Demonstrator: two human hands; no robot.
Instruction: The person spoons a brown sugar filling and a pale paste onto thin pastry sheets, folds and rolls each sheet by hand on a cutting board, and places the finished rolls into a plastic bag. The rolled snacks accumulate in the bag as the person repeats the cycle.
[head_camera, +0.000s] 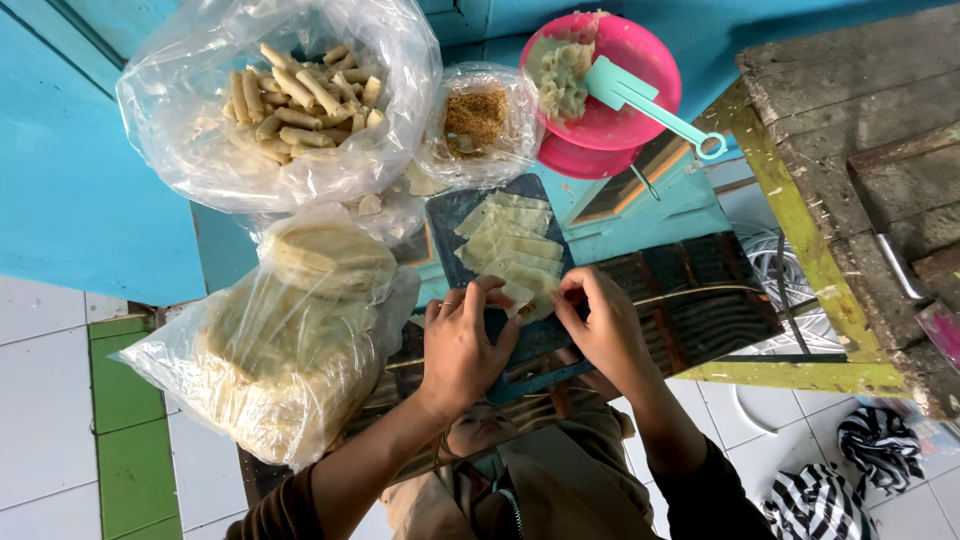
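A pale wrapper sheet (520, 296) is lying at the near end of the dark cutting board (447, 215), its long axis running across the board between both hands. The left hand (462, 345) and right hand (600, 325) are pinching its opposite edges, equally close. Further wrappers (510, 240) are overlapping beyond it on the board; a pink bowl (640, 60) is sitting past the board's far end.

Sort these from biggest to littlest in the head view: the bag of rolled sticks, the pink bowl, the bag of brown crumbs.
1. bag of rolled sticks
2. pink bowl
3. bag of brown crumbs, only slightly smaller than the bowl, so that's unsure.
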